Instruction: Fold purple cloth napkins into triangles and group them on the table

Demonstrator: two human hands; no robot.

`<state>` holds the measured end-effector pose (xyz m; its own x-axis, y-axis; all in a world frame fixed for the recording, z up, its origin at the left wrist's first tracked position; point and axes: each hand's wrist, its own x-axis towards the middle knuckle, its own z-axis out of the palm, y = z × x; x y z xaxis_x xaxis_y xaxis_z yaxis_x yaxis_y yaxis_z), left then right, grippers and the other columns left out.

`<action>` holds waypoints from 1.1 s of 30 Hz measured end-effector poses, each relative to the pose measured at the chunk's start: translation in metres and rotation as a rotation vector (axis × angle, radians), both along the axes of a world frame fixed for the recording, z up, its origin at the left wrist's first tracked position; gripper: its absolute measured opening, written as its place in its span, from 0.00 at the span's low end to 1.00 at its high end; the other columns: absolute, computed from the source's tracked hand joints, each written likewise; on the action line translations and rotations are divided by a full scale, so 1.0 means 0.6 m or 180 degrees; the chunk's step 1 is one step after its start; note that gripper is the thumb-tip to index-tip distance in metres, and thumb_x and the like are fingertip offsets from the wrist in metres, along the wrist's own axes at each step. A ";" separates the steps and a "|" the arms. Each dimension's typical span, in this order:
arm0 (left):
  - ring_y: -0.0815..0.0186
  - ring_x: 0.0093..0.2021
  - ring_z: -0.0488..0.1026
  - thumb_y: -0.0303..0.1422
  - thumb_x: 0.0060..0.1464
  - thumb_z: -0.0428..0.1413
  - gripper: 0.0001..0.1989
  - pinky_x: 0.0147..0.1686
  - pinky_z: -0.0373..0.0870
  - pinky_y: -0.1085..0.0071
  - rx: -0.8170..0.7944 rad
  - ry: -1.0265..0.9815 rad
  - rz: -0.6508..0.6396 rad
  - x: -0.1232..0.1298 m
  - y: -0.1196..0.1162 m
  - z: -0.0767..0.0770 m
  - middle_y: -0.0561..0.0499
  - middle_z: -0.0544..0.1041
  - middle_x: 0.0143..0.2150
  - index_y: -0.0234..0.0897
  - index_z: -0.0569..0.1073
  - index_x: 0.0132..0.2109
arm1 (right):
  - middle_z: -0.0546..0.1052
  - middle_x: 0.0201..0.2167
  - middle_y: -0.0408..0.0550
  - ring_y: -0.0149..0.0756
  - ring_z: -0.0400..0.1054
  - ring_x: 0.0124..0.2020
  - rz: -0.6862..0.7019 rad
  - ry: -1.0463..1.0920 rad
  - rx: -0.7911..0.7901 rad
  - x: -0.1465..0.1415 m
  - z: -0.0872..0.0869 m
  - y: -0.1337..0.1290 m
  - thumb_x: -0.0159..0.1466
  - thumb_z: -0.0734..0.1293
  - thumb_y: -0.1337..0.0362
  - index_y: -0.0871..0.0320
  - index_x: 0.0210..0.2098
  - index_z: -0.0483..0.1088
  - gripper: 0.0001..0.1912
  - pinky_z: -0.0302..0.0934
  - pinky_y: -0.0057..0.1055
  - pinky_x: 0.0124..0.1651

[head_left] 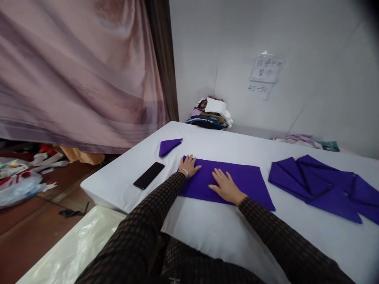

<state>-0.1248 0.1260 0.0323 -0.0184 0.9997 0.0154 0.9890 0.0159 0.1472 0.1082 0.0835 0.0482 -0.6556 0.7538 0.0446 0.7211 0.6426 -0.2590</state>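
Note:
A purple cloth (245,177) lies flat as a rectangle on the white-covered table in front of me. On its left end rests my left hand (190,166), palm down, fingers spread, with a bracelet at the wrist. My right hand (226,187) presses flat on the middle of the same cloth, its fingers apart. Neither hand grips anything. Beyond my left hand, a small purple cloth folded to a point (169,147) lies by itself. To the right are several loosely folded purple cloths (319,183), overlapping one another.
A black phone (149,175) lies on the white table (118,181) left of my hands. Folded clothes (211,112) are piled at the far edge by the wall. A pink curtain (79,75) hangs at left, with plastic bags (22,183) on the floor below.

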 end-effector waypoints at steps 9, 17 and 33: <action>0.51 0.68 0.43 0.55 0.57 0.35 0.38 0.62 0.43 0.46 -0.0069 0.0119 0.0325 -0.020 0.025 -0.034 0.41 0.49 0.69 0.33 0.54 0.65 | 0.49 0.66 0.57 0.44 0.40 0.67 -0.0297 -0.0021 -0.0204 -0.018 -0.040 0.112 0.66 0.51 0.44 0.62 0.64 0.51 0.36 0.35 0.49 0.65; 0.52 0.67 0.44 0.56 0.57 0.34 0.38 0.62 0.44 0.47 -0.0017 0.0248 0.0355 -0.017 0.026 -0.032 0.42 0.50 0.68 0.34 0.55 0.65 | 0.51 0.64 0.71 0.54 0.41 0.65 -0.1541 -0.0221 0.0037 0.199 -0.026 0.165 0.67 0.40 0.48 0.78 0.61 0.51 0.40 0.38 0.56 0.60; 0.52 0.68 0.42 0.55 0.57 0.35 0.38 0.62 0.42 0.48 -0.0125 0.0240 0.0382 -0.016 0.026 -0.032 0.41 0.47 0.69 0.35 0.54 0.66 | 0.52 0.65 0.63 0.50 0.43 0.66 -0.1319 -0.0161 0.0033 0.229 -0.041 0.081 0.68 0.51 0.51 0.71 0.63 0.53 0.33 0.39 0.50 0.63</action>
<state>-0.1344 0.1414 0.0133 -0.1381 0.9903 -0.0177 0.9879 0.1390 0.0693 0.2453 0.1320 0.0237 -0.2985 0.9540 0.0292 0.9309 0.2977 -0.2115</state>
